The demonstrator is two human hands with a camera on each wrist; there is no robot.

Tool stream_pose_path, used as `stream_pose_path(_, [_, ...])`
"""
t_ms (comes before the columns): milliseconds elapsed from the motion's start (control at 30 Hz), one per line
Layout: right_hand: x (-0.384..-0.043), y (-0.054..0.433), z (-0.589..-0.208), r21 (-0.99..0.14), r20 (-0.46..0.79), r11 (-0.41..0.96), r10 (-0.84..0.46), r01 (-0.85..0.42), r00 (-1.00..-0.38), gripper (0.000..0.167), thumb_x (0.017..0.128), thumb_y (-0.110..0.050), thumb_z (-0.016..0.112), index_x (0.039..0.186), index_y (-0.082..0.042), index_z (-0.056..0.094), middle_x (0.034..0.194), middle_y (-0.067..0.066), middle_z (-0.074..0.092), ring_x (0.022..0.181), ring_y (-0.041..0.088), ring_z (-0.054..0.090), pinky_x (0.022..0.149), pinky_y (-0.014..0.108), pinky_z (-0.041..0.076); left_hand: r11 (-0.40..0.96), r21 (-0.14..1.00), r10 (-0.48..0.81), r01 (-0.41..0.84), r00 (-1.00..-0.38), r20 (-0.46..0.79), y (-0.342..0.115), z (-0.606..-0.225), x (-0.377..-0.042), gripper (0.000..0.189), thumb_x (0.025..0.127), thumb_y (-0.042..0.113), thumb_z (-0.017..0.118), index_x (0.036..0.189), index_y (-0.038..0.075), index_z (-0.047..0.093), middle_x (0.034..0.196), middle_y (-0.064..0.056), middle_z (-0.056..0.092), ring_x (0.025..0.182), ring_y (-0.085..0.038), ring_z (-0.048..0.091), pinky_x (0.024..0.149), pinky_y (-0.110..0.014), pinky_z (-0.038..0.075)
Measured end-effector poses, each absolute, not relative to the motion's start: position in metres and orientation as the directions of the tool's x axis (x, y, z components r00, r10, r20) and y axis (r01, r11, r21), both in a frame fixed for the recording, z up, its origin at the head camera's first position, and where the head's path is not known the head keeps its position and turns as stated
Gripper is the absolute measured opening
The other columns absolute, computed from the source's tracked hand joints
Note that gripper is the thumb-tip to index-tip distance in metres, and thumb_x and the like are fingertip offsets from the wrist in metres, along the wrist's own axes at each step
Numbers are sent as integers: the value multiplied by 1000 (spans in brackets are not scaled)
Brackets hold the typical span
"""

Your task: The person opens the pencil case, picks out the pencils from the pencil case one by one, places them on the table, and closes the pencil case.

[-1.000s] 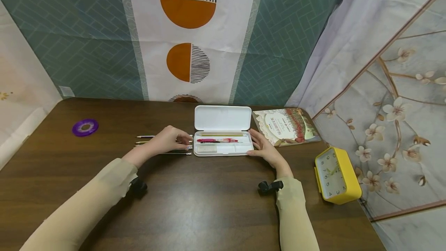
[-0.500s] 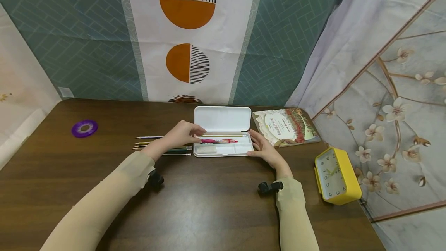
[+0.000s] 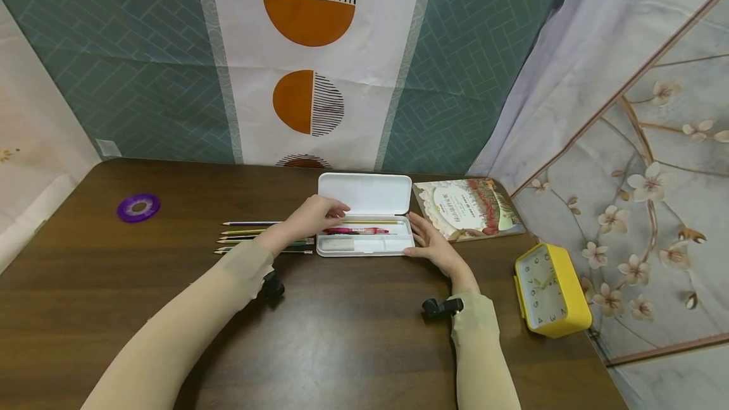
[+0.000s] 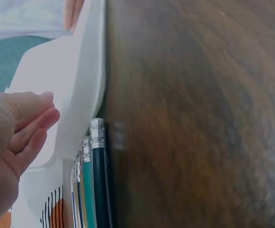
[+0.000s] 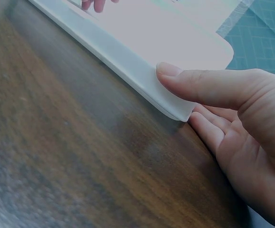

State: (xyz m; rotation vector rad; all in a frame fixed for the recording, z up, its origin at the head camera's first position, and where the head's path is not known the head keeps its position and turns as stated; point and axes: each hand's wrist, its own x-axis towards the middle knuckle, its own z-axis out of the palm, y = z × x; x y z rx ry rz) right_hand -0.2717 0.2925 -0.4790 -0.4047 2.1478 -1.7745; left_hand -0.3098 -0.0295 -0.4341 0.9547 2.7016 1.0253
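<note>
A white pencil case (image 3: 364, 252) lies with its lid up on the table. Inside are a yellow pencil (image 3: 376, 222), a pink-red pen (image 3: 364, 231) and a whitish block (image 3: 338, 244). My left hand (image 3: 312, 215) reaches over the case's left end, fingers loosely bent near the yellow pencil. Nothing shows between thumb and fingers in the left wrist view. My right hand (image 3: 433, 244) holds the case's right end, its thumb (image 5: 190, 83) on the front rim and the other fingers at the end wall. Several pencils (image 4: 98, 175) lie left of the case, partly under the left forearm.
A booklet (image 3: 464, 207) lies right of the case, close behind the right hand. A yellow alarm clock (image 3: 552, 288) stands farther right. At the far left lies a purple ring-shaped roll (image 3: 138, 207). A patterned cloth (image 3: 310, 112) hangs behind the table.
My left hand has moved right, from the ends of the loose pencils to over the case's left part. The right hand has stayed on the case.
</note>
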Motion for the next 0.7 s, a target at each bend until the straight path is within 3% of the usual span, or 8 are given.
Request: stream_pose_path(700, [-272, 293, -481, -983, -68, 182, -416, -10, -907, 94, 84, 5, 71, 156, -3, 10, 164, 15, 12, 152, 30, 12, 119, 43, 18, 605, 549, 620, 577, -774, 131, -22, -444, -312, 25, 92, 3, 64, 116, 1, 71, 110, -12, 73, 105, -23, 69, 91, -39, 55])
